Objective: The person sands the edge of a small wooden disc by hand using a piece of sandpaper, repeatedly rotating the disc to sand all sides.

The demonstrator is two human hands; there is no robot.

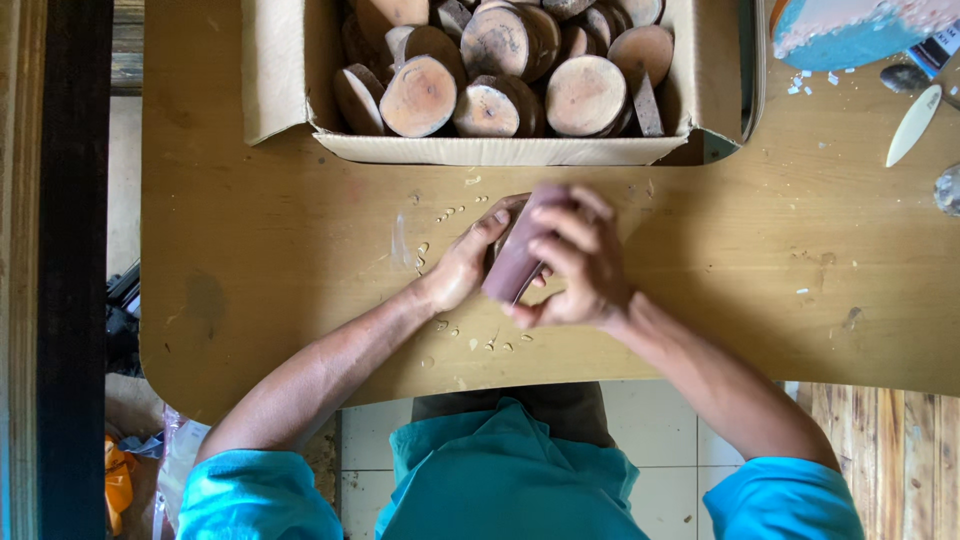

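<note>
My left hand [462, 262] grips a round wooden slice [507, 212], mostly hidden, on the wooden table [280, 250]. My right hand [578, 262] presses a folded sheet of reddish-brown sandpaper [522, 250] over that slice. Both hands meet in the middle of the table, just in front of a cardboard box [500, 148]. The box holds several round wood slices [585, 95] with bark edges, stacked on edge. Small wood chips [440, 215] lie scattered around my hands.
At the far right lie a pale oval blade-shaped piece [912, 126], a blue and pink object [850, 30] and a dark stone [903, 77]. The table's front edge runs just above my lap. A dark post [70, 270] stands at left. Tiled floor shows below.
</note>
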